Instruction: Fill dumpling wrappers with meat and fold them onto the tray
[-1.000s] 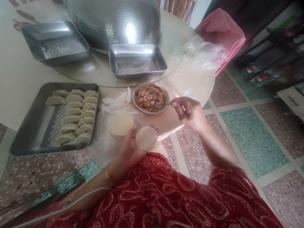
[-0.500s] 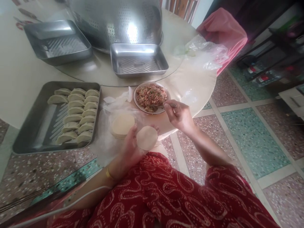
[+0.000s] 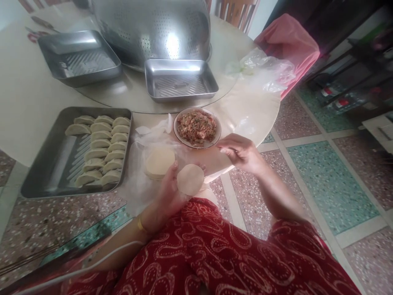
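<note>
My left hand [image 3: 169, 190] holds a round dumpling wrapper [image 3: 190, 179] flat on its fingers, just off the table's edge above my lap. My right hand [image 3: 242, 152] is closed around a spoon handle, mostly hidden, just right of and below the bowl of minced filling [image 3: 197, 127]. A stack of wrappers [image 3: 159, 161] lies on clear plastic beside my left hand. A steel tray [image 3: 46, 172] at the left carries several folded dumplings [image 3: 101, 149] in rows.
Two empty steel trays [image 3: 181, 80] [image 3: 80, 59] and a large perforated steel colander [image 3: 153, 28] stand on the turntable behind. A crumpled plastic bag [image 3: 260, 67] lies at the table's right edge. A pink-draped chair [image 3: 285, 41] stands beyond. Tiled floor lies to the right.
My right hand drew the spoon out of the bowl's filling and moved down and right of the bowl. My left hand and its wrapper stayed still.
</note>
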A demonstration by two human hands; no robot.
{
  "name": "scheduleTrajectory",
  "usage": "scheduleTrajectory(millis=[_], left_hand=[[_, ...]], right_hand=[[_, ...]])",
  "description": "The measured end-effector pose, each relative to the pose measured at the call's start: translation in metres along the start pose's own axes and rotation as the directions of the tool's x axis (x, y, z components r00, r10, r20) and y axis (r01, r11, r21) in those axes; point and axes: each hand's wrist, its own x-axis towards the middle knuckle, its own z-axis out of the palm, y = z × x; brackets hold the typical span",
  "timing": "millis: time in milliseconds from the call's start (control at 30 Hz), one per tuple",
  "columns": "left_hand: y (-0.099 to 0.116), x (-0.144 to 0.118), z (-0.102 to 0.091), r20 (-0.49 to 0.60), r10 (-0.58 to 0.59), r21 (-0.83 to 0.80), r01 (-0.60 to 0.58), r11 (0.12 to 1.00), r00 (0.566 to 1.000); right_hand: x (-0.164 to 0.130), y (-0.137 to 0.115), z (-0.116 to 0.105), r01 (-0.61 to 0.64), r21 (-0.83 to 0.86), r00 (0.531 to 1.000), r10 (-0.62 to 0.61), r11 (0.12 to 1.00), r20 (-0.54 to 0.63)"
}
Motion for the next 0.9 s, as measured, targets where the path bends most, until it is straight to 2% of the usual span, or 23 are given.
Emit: scheduleTrajectory(millis=[133, 233, 333, 433, 600, 667, 733, 800, 900], left_hand=[[-0.001, 0.003, 0.000, 0.022, -0.002, -0.033, 0.003, 0.999, 1.000], [-0.001, 0.004, -0.001, 0.027, -0.012, -0.034, 0.013, 0.999, 1.000], [0.000, 0.004, -0.001, 0.036, -0.013, -0.032, 0.014, 0.999, 0.999], [0.001, 0.002, -0.001, 0.035, -0.023, -0.029, 0.024, 0.999, 0.999], [0.000, 0.002, -0.002, 0.036, -0.024, -0.032, 0.025, 0.999, 0.999], [0.001, 0.004, -0.001, 0.027, -0.024, -0.019, 0.025, 1.000, 0.999], [0.003, 0.007, 0.001, 0.007, -0.019, -0.010, 0.019, 1.000, 1.000], [0.006, 0.013, 0.005, -0.011, -0.002, -0.010, 0.002, 1.000, 1.000], [0.011, 0.022, 0.009, 0.013, -0.006, -0.033, 0.006, 0.999, 1.000]], right_hand=[[-0.001, -0.002, -0.004, -0.100, -0.173, 0.985, 0.073, 0.980, -0.155], [0.000, -0.005, 0.005, -0.171, -0.209, 0.978, 0.140, 0.963, -0.156], [0.001, -0.006, 0.016, -0.225, -0.188, 0.963, 0.188, 0.956, -0.193], [0.001, -0.006, 0.023, -0.216, -0.174, 0.957, 0.173, 0.961, -0.231], [-0.006, -0.006, 0.029, -0.193, -0.042, 0.974, 0.186, 0.980, -0.131], [-0.011, -0.004, 0.031, -0.234, 0.048, 0.961, 0.239, 0.971, -0.141], [-0.014, 0.000, 0.034, -0.306, 0.182, 0.924, 0.338, 0.934, -0.182], [-0.013, 0.007, 0.038, -0.376, 0.364, 0.857, 0.469, 0.852, -0.213], [-0.006, 0.021, 0.042, -0.414, 0.677, 0.696, 0.691, 0.608, -0.194]])
